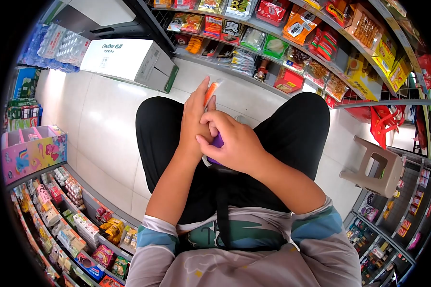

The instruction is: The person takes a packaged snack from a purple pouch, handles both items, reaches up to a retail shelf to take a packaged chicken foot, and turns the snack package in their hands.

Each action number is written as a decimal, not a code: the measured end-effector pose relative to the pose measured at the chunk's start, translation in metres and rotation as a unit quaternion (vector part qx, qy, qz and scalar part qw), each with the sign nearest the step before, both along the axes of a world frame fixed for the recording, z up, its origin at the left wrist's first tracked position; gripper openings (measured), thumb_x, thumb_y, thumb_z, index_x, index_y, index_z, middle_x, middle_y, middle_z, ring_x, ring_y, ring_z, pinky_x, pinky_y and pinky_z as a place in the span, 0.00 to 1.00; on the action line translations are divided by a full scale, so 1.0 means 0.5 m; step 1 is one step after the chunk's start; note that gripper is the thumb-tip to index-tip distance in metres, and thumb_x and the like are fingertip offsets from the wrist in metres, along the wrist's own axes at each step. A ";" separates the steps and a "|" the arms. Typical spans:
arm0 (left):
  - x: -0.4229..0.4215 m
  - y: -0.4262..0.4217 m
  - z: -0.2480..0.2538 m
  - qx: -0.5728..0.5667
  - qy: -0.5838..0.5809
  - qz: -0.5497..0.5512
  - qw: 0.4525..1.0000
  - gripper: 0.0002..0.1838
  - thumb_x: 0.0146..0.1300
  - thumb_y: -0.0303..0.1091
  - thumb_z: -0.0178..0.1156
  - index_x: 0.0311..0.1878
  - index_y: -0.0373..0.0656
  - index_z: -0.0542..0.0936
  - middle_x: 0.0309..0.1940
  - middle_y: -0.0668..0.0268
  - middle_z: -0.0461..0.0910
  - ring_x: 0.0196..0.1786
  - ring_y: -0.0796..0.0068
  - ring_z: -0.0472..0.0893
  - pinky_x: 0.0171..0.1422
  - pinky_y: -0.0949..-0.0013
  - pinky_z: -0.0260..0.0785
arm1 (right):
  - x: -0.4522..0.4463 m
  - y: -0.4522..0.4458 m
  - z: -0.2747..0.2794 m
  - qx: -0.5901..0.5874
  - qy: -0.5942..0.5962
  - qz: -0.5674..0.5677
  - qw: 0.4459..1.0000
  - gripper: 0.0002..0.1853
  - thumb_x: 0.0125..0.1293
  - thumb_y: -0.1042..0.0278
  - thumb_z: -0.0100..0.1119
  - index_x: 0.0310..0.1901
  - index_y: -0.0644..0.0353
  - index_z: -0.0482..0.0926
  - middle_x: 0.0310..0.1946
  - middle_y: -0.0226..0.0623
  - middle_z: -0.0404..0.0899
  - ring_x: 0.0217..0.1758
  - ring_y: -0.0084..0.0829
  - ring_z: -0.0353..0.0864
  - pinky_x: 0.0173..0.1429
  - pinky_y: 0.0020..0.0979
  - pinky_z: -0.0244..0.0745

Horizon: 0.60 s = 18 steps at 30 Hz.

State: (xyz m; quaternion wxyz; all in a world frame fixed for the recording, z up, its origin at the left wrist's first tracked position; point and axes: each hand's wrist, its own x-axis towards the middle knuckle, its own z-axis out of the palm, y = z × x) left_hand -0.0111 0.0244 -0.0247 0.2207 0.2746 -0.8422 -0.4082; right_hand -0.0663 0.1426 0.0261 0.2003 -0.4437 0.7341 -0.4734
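Note:
My left hand point(194, 117) is raised between the knees, fingers mostly straight and pointing away from me. A slim orange and clear packet point(210, 93) is held between its thumb and fingers. Across the left palm and wrist lies my right hand point(235, 142), its thumb and index finger bent and apart, their tips touching the left hand. Through that gap a purple object point(218, 141) shows below; most of it is hidden, and no grip on it can be seen.
Snack shelves point(261, 24) run along the far side, with a white carton point(115, 60) at far left. A beige stool point(376, 167) stands right. Lower left are goods shelves point(76, 222) and a pink display box point(36, 153). Tiled floor point(100, 124) surrounds my knees.

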 end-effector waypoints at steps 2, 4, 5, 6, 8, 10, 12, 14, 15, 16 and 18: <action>0.001 -0.001 -0.009 -0.025 0.026 -0.024 0.999 0.26 0.71 0.28 0.57 0.71 0.45 0.67 0.57 0.51 0.77 0.60 0.49 0.75 0.65 0.59 0.67 | -0.002 0.002 -0.008 -0.004 0.009 0.013 1.000 0.11 0.59 0.64 0.68 0.35 0.55 0.73 0.30 0.32 0.76 0.27 0.36 0.79 0.31 0.36 0.74; 0.001 0.002 -0.009 -0.028 0.035 -0.043 0.998 0.25 0.72 0.28 0.55 0.71 0.44 0.67 0.57 0.51 0.77 0.58 0.51 0.77 0.63 0.60 0.68 | -0.009 0.003 -0.021 -0.008 0.017 0.024 1.000 0.11 0.60 0.65 0.68 0.35 0.56 0.74 0.27 0.31 0.74 0.25 0.32 0.77 0.31 0.32 0.73; 0.001 0.003 -0.009 -0.032 0.043 -0.061 0.997 0.24 0.73 0.28 0.54 0.70 0.43 0.67 0.56 0.51 0.77 0.56 0.53 0.78 0.61 0.61 0.70 | -0.017 0.002 -0.031 -0.020 0.014 0.043 0.999 0.10 0.60 0.66 0.68 0.35 0.57 0.74 0.26 0.32 0.74 0.24 0.32 0.76 0.31 0.32 0.72; -0.001 0.006 -0.009 -0.033 0.043 -0.064 0.997 0.24 0.73 0.28 0.54 0.70 0.43 0.67 0.56 0.51 0.77 0.56 0.53 0.78 0.61 0.61 0.70 | -0.027 0.002 -0.035 -0.033 0.012 0.061 0.998 0.10 0.61 0.67 0.67 0.35 0.57 0.74 0.26 0.33 0.74 0.24 0.33 0.74 0.31 0.32 0.72; -0.003 0.013 -0.011 0.166 0.045 -0.051 0.984 0.21 0.77 0.31 0.49 0.70 0.42 0.67 0.56 0.55 0.78 0.51 0.62 0.80 0.54 0.64 0.73 | -0.049 0.005 -0.032 -0.024 -0.025 0.056 0.998 0.10 0.62 0.67 0.67 0.35 0.58 0.74 0.26 0.32 0.74 0.25 0.30 0.74 0.34 0.30 0.72; -0.015 0.008 0.002 0.316 0.066 -0.034 0.946 0.21 0.78 0.35 0.48 0.70 0.41 0.66 0.58 0.54 0.78 0.49 0.66 0.81 0.54 0.67 0.74 | -0.067 0.014 -0.031 -0.015 -0.061 0.057 0.996 0.10 0.62 0.68 0.67 0.35 0.59 0.73 0.26 0.30 0.74 0.27 0.27 0.74 0.36 0.28 0.72; -0.018 0.003 0.023 0.457 0.087 -0.012 0.885 0.22 0.79 0.40 0.46 0.70 0.41 0.66 0.59 0.53 0.78 0.48 0.71 0.82 0.53 0.70 0.75 | -0.088 0.028 -0.031 -0.030 -0.173 -0.040 0.984 0.08 0.63 0.73 0.63 0.38 0.59 0.72 0.32 0.27 0.72 0.35 0.21 0.73 0.43 0.25 0.71; -0.015 -0.002 0.044 0.573 0.105 -0.029 0.812 0.21 0.80 0.43 0.42 0.67 0.41 0.67 0.59 0.56 0.79 0.46 0.74 0.81 0.51 0.70 0.75 | -0.112 0.038 -0.028 -0.095 -0.249 -0.077 0.961 0.11 0.62 0.77 0.58 0.43 0.58 0.68 0.37 0.29 0.69 0.37 0.19 0.70 0.41 0.24 0.70; -0.013 0.001 0.050 0.613 0.133 -0.038 0.778 0.22 0.80 0.45 0.42 0.66 0.40 0.67 0.59 0.55 0.79 0.46 0.72 0.81 0.53 0.70 0.75 | -0.122 0.040 -0.029 -0.160 -0.322 -0.119 0.925 0.15 0.61 0.81 0.53 0.48 0.57 0.65 0.41 0.31 0.66 0.39 0.17 0.67 0.39 0.23 0.70; -0.013 0.001 0.051 0.615 0.133 -0.038 0.776 0.22 0.80 0.45 0.42 0.66 0.40 0.67 0.59 0.55 0.79 0.46 0.72 0.81 0.53 0.70 0.75 | -0.131 0.038 -0.035 -0.179 -0.296 -0.139 0.928 0.17 0.60 0.82 0.53 0.48 0.58 0.64 0.41 0.32 0.66 0.40 0.17 0.68 0.40 0.22 0.69; -0.012 -0.001 0.050 0.639 0.131 -0.069 0.755 0.22 0.80 0.45 0.43 0.65 0.39 0.69 0.58 0.57 0.79 0.49 0.73 0.81 0.55 0.71 0.74 | -0.121 0.029 -0.033 -0.168 -0.228 -0.161 0.945 0.17 0.59 0.82 0.53 0.48 0.58 0.64 0.41 0.33 0.67 0.40 0.19 0.69 0.41 0.24 0.70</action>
